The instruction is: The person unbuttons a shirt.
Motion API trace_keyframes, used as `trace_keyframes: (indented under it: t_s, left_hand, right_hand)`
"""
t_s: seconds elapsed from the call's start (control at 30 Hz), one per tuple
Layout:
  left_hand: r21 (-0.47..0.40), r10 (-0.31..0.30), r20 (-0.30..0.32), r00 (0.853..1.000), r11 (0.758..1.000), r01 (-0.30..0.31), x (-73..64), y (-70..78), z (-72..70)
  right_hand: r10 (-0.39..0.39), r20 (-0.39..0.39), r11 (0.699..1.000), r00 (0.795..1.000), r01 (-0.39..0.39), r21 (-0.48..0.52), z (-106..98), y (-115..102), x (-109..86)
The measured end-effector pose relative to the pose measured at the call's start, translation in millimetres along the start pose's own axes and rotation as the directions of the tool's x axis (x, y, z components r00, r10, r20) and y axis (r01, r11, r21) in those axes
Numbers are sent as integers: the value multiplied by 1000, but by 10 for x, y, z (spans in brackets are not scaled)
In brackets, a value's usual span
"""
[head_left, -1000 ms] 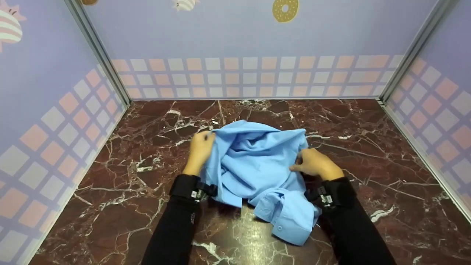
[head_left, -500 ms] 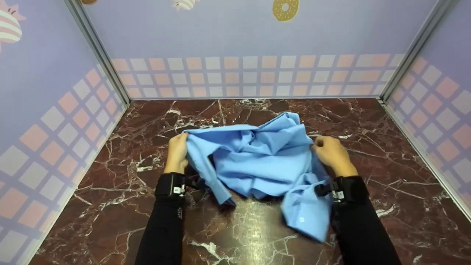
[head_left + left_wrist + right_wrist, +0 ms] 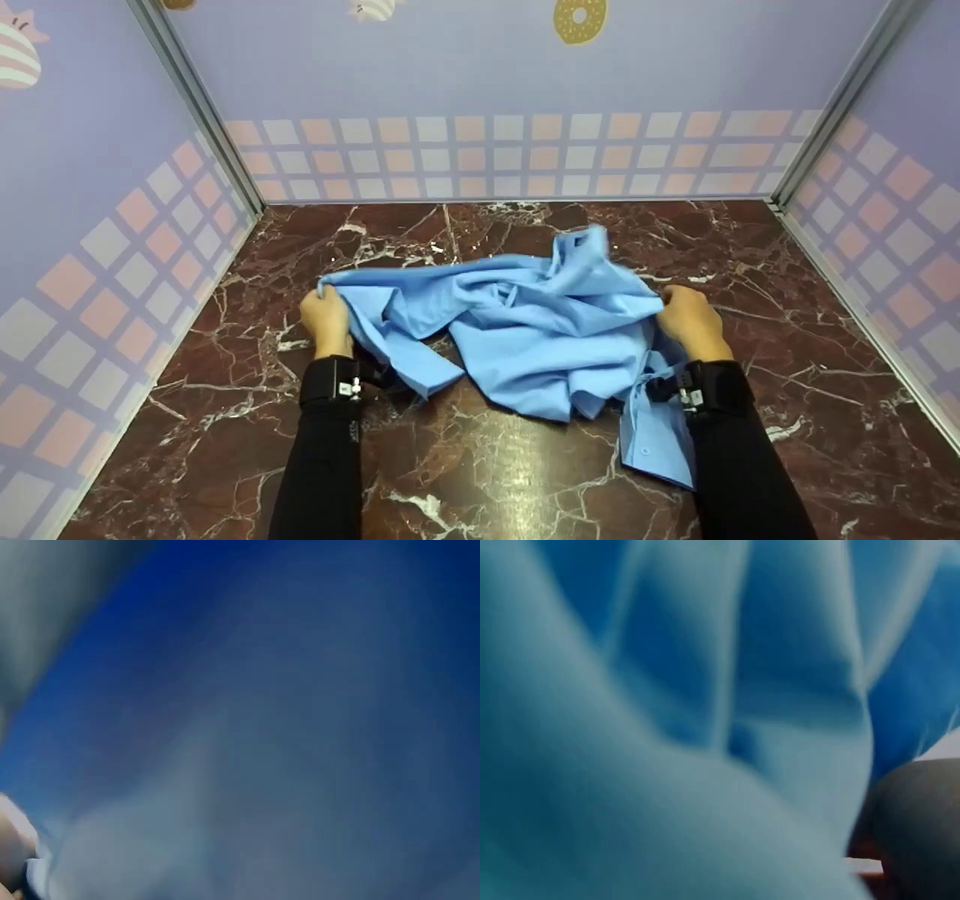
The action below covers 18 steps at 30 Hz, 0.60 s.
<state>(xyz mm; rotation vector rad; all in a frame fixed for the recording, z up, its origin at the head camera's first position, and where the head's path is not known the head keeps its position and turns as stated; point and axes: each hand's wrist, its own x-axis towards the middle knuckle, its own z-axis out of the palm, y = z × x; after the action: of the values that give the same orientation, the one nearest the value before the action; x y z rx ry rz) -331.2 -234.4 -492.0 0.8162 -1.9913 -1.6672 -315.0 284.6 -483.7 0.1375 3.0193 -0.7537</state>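
Observation:
A crumpled light-blue shirt (image 3: 555, 352) is stretched sideways between both hands over the marbled tabletop. At its left end, the left hand (image 3: 327, 319) grips a corner of the cloth. The right hand (image 3: 688, 321) holds the opposite side, its fingertips hidden by the fabric and the back of the hand. A cuff with a button (image 3: 656, 442) dangles beside the right wrist. Blurred blue fabric (image 3: 285, 735) fills most of the left wrist view. In the right wrist view, folds of the shirt (image 3: 705, 802) lie close to a thumb or finger (image 3: 922, 825) at the lower right.
The dark red marbled table (image 3: 510, 480) is bounded by a back wall panel (image 3: 480, 82) and side panels (image 3: 82, 247) with pastel checks. Metal corner posts (image 3: 199, 105) join the panels. Both forearms wear black sleeves with wrist cameras.
The left hand has moved left, drawing the shirt's corner outward. The right hand has shifted right with its side. The shirt is spread wider, and a flap now stands up at its far edge.

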Motion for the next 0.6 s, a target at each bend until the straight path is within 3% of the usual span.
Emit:
trace_keyframes:
  t_s: [0.1, 0.17, 0.2, 0.27, 0.3, 0.33, 0.37, 0.43, 0.5, 0.53, 0.57, 0.6]
  left_hand:
    - [177, 41, 51, 998, 983, -50, -11, 113, -52]
    - [271, 111, 106, 988, 953, -136, -59, 191, -42]
    - [308, 160, 144, 977, 931, -198, -94, 230, -20]
    - [336, 279, 231, 932, 876, -346, -180, 292, 59]
    - [315, 330, 300, 895, 851, -419, -230, 314, 108]
    - [287, 365, 391, 845, 824, -489, -285, 328, 158]
    - [239, 386, 502, 774, 798, -553, -337, 333, 209]
    - [157, 359, 725, 588, 745, -649, -440, 335, 307]
    - [120, 259, 874, 410, 704, -700, -528, 317, 381]
    - [122, 206, 916, 344, 675, -728, -564, 308, 406]
    - [123, 161, 942, 294, 649, -750, -590, 296, 426]
    - [134, 124, 956, 266, 621, -772, -613, 287, 440]
  right_hand:
    - [-8, -80, 999, 997, 12, 52, -48, 8, -10]
    - [-21, -165, 992, 986, 42, 122, -76, -26, -20]
    - [-26, -208, 985, 978, 61, 163, -88, -56, -22]
    - [-27, -250, 971, 968, 85, 224, -103, -137, -28]
    - [-25, -240, 964, 971, 87, 250, -102, -184, -32]
    - [-25, -218, 962, 976, 83, 261, -95, -232, -38]
    - [-21, -186, 963, 982, 70, 258, -79, -277, -43]
    - [-41, -125, 971, 991, 69, 229, -27, -354, -53]
    - [-88, -88, 967, 992, 106, 231, 45, -397, -48]
    - [-117, -103, 961, 988, 139, 241, 82, -411, -40]
    - [-145, -133, 950, 980, 176, 260, 116, -416, -26]
    - [-174, -180, 934, 968, 220, 282, 141, -415, -13]
